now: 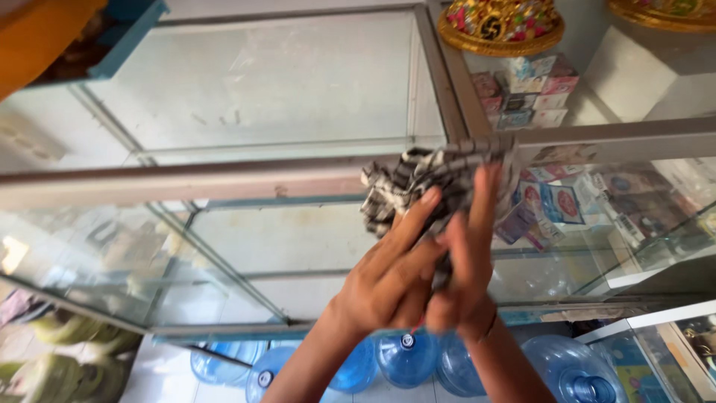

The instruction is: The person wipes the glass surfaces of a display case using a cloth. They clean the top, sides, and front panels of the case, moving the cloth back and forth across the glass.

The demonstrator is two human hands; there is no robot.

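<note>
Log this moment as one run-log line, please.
hands: left hand and right hand together bunch checked cloth | place: against glass display cabinet frame | nearby: small boxes inside, water jugs below

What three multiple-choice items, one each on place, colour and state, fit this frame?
1. Where is the cloth?
A. against the glass cabinet's metal frame
B. on the floor
C. inside a bottle

2. What colour are the water bottles below?
A. red
B. blue
C. black

3. How do the hands hold the cloth?
A. one hand only
B. neither touches it
C. both grip it, bunched

Answers: 1 A, it is pressed by the frame. 2 B, all are translucent blue. 3 C, left hand and right hand both close fingers on it.
</note>
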